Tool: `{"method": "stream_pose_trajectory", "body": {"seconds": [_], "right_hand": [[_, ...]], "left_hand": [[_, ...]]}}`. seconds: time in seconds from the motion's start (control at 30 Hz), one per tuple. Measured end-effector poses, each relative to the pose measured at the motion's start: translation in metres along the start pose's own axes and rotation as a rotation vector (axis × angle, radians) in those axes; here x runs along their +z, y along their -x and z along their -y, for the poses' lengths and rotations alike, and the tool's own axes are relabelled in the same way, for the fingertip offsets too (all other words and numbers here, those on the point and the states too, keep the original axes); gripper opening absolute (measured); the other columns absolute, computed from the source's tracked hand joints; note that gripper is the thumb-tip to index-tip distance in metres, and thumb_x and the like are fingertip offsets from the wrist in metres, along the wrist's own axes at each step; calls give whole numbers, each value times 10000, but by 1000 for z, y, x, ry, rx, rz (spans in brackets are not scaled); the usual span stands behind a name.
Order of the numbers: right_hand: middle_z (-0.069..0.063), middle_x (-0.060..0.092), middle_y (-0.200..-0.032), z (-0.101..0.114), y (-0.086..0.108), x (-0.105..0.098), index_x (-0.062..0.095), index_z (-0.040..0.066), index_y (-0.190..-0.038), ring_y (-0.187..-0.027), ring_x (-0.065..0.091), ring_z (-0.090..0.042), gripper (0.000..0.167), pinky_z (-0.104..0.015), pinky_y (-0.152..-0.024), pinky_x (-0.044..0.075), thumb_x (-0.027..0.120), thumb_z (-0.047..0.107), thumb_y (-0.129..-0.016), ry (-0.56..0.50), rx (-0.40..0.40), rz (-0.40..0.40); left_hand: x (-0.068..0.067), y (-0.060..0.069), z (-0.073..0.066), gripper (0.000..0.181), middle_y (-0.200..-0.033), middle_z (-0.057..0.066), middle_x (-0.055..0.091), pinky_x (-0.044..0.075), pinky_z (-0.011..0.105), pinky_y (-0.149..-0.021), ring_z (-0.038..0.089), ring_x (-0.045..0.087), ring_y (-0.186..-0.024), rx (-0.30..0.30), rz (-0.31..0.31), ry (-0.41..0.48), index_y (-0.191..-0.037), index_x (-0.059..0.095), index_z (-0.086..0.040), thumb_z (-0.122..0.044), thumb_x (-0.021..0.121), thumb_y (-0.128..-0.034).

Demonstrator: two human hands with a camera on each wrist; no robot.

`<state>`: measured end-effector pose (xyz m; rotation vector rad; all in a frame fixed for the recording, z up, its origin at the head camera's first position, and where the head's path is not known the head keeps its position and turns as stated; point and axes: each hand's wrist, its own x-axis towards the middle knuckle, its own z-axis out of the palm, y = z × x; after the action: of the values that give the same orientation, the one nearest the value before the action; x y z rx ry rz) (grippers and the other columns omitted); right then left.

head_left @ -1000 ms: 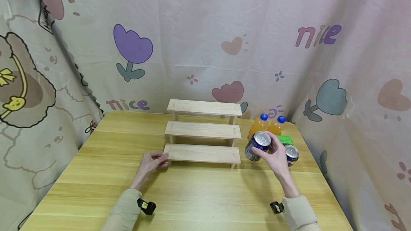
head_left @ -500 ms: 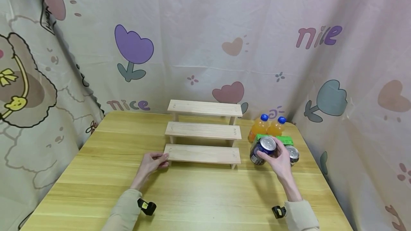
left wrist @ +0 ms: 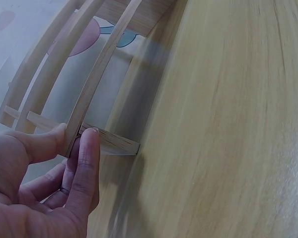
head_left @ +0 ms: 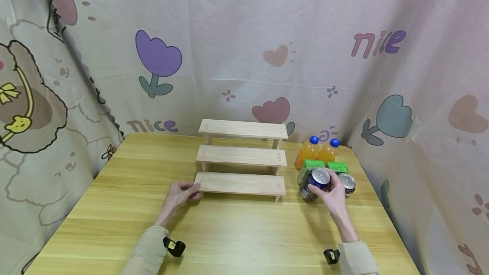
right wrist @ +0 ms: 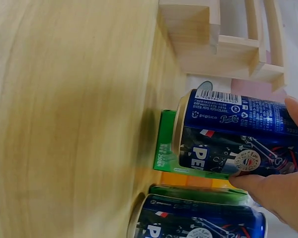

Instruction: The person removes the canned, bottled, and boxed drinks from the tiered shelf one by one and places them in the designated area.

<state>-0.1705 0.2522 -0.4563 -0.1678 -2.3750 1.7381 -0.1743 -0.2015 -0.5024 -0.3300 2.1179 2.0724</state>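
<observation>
A three-tier wooden shelf point(head_left: 240, 183) stands at the middle of the table. My left hand point(head_left: 182, 193) pinches the left end of its lowest board point(left wrist: 92, 94) between thumb and fingers. On the right, my right hand point(head_left: 333, 194) grips a dark blue Pepsi can point(right wrist: 238, 134), slightly tilted in the head view, in front of a green carton point(head_left: 314, 164). A gap of bare table shows beside the can's base in the right wrist view; whether it touches the table I cannot tell. A second Pepsi can point(head_left: 347, 183) stands just right of my hand.
Two orange drink bottles point(head_left: 307, 151) with blue caps stand behind the cartons, near the table's back right corner. Another green carton point(head_left: 338, 167) sits behind the second can. A patterned curtain point(head_left: 229, 54) hangs along the back and sides of the table point(head_left: 244, 237).
My right hand has moved the Pepsi can rightward and down toward the table, bringing the near green carton into view behind it. My left hand has stayed on the shelf.
</observation>
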Motion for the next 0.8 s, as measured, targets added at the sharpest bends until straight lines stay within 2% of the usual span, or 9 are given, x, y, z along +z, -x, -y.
{"method": "stream_pose_trajectory", "body": {"seconds": [0.33,0.57,0.8], "right_hand": [[-225,479,-1486,-5,1,2,400,2,-1480,-1041,466,142,751,41,-871,420,760,-76,-826,-2,28,11],[-259,485,-1469,-8,2,3,396,-26,-1470,-1032,464,127,758,42,-879,408,750,-113,-806,-10,20,-2],[-261,489,-1466,-13,1,4,390,-32,-1468,-1017,464,132,769,39,-882,397,763,-106,-800,-7,28,-11]], "left_hand": [[0,0,0,390,-848,21,740,643,169,-689,74,720,-705,7,-3,-4,-1240,552,224,-68,627,-991],[-1,1,2,392,-825,16,735,649,185,-685,86,724,-698,28,21,21,-1206,553,246,-61,643,-980],[0,0,1,390,-861,35,737,644,170,-694,69,715,-699,2,2,5,-1239,551,228,-63,627,-990]]}}
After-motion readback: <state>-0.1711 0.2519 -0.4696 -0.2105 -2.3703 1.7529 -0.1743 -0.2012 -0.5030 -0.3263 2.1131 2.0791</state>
